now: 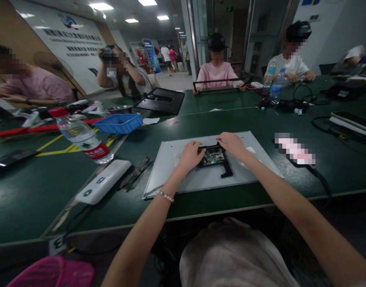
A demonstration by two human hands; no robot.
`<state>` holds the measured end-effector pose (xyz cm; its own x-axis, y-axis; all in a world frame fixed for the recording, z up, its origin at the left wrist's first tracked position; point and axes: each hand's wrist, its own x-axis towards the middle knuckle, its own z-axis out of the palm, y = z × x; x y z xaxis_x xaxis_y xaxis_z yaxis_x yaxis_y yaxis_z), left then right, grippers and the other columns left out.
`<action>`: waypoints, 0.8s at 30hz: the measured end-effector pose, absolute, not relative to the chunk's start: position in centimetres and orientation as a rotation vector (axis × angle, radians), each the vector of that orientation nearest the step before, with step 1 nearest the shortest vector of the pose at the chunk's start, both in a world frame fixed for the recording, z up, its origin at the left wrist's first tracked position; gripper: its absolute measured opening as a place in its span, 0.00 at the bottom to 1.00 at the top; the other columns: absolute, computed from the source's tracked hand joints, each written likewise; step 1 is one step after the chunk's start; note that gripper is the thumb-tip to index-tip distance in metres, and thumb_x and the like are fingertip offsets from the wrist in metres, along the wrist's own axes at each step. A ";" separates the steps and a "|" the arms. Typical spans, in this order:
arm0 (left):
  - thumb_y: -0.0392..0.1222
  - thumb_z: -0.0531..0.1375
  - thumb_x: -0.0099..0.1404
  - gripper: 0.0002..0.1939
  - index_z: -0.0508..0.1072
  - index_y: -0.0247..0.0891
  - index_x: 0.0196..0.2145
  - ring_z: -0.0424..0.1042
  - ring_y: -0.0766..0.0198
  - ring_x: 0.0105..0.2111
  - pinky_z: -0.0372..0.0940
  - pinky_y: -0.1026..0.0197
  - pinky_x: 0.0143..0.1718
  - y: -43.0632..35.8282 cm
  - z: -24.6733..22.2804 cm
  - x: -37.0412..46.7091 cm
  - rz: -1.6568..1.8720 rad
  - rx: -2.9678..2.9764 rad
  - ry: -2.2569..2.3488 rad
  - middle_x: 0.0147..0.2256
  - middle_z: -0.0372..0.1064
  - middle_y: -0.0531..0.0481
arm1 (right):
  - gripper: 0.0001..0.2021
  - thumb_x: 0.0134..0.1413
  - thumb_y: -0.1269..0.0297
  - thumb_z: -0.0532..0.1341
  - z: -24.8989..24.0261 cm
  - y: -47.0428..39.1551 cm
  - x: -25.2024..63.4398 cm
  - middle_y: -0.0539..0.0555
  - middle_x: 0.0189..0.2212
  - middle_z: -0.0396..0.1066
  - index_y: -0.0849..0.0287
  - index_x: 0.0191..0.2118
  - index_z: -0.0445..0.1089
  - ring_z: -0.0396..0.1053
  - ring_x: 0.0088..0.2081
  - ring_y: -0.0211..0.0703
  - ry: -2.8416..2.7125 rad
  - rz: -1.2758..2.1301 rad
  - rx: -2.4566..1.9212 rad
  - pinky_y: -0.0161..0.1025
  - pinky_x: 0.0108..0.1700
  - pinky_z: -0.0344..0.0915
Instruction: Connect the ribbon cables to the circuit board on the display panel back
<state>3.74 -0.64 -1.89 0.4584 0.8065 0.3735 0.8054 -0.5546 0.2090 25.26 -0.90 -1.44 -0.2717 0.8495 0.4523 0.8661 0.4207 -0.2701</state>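
Note:
A green circuit board [212,158] sits inside a black plastic frame [227,169], which lies on a flat light-grey panel [177,175]. One arm of the frame sticks out toward me on the right and ends in a hook shape. My left hand [192,154] is closed around the frame's left side, thumb beside the board. At the far right corner of the frame, my right hand [231,144] has its fingertips pinched on the black plastic. My fingers cover parts of the frame's far edge.
Left of the panel are glasses [136,173], a white power bank [103,182], a water bottle [84,137] and a blue tray [119,124]. A phone with a cable [295,149] lies right. Several people sit around the green table [219,215]; one opposite holds a black rectangular frame [221,80].

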 end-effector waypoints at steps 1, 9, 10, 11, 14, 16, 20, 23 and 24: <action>0.44 0.54 0.65 0.14 0.69 0.35 0.46 0.63 0.54 0.47 0.59 0.54 0.51 -0.6 -1.8 3.7 0.689 2.680 1.525 0.43 0.65 0.42 | 0.12 0.58 0.71 0.55 -1.5 -0.9 25.2 0.56 0.42 0.74 0.59 0.43 0.73 0.69 0.45 0.45 -2.156 -0.029 -1.454 0.39 0.48 0.62; 0.36 0.53 0.64 0.14 0.68 0.35 0.47 0.68 0.61 0.38 0.63 0.60 0.44 -0.2 -1.9 3.4 0.654 2.592 1.495 0.40 0.63 0.45 | 0.12 0.59 0.70 0.55 -1.5 -0.6 24.9 0.56 0.43 0.73 0.59 0.44 0.73 0.69 0.46 0.45 -2.147 0.027 -1.493 0.39 0.49 0.61; 0.36 0.53 0.64 0.14 0.68 0.35 0.47 0.68 0.60 0.39 0.63 0.60 0.45 -0.2 -1.9 3.4 0.653 2.602 1.489 0.40 0.63 0.45 | 0.12 0.59 0.70 0.55 -1.5 -0.5 24.9 0.55 0.43 0.73 0.60 0.44 0.73 0.68 0.46 0.45 -2.147 0.031 -1.486 0.39 0.49 0.61; 0.36 0.53 0.64 0.14 0.69 0.34 0.47 0.68 0.60 0.40 0.63 0.60 0.46 -0.2 -1.9 3.4 0.653 2.611 1.488 0.40 0.64 0.45 | 0.12 0.59 0.70 0.55 -1.6 -0.4 24.9 0.55 0.43 0.73 0.60 0.44 0.74 0.68 0.46 0.45 -2.150 0.036 -1.478 0.39 0.49 0.61; 0.36 0.53 0.64 0.14 0.68 0.34 0.47 0.67 0.60 0.41 0.62 0.60 0.47 -0.1 -1.8 3.5 0.645 2.628 1.485 0.41 0.64 0.44 | 0.11 0.59 0.70 0.55 -1.9 -0.3 24.8 0.55 0.43 0.73 0.60 0.43 0.74 0.68 0.46 0.44 -2.188 0.059 -1.437 0.38 0.49 0.61; 0.36 0.53 0.64 0.14 0.68 0.35 0.48 0.67 0.60 0.41 0.62 0.60 0.47 -0.2 -1.8 3.4 0.638 2.635 1.479 0.41 0.64 0.45 | 0.11 0.58 0.71 0.55 -2.1 -0.2 24.7 0.56 0.41 0.74 0.61 0.42 0.75 0.68 0.45 0.44 -2.239 0.083 -1.414 0.37 0.49 0.61; 0.37 0.53 0.65 0.14 0.69 0.35 0.48 0.67 0.59 0.42 0.62 0.60 0.47 -0.2 -1.7 3.4 0.619 2.653 1.495 0.41 0.65 0.44 | 0.12 0.58 0.71 0.54 -2.6 -0.2 24.4 0.56 0.40 0.73 0.60 0.41 0.75 0.68 0.44 0.44 -2.303 0.122 -1.417 0.37 0.47 0.61; 0.37 0.53 0.65 0.14 0.69 0.36 0.48 0.67 0.59 0.42 0.63 0.60 0.46 -0.3 -1.6 3.4 0.604 2.671 1.505 0.41 0.65 0.44 | 0.12 0.58 0.71 0.54 -2.6 0.0 24.4 0.56 0.40 0.73 0.59 0.41 0.75 0.68 0.44 0.44 -2.296 0.138 -1.431 0.38 0.48 0.60; 0.37 0.53 0.65 0.14 0.69 0.36 0.47 0.67 0.59 0.41 0.63 0.60 0.46 -0.3 -1.5 3.5 0.600 2.679 1.502 0.41 0.65 0.44 | 0.12 0.58 0.71 0.54 -2.6 0.1 24.4 0.56 0.40 0.73 0.59 0.41 0.75 0.68 0.44 0.44 -2.281 0.137 -1.430 0.38 0.48 0.60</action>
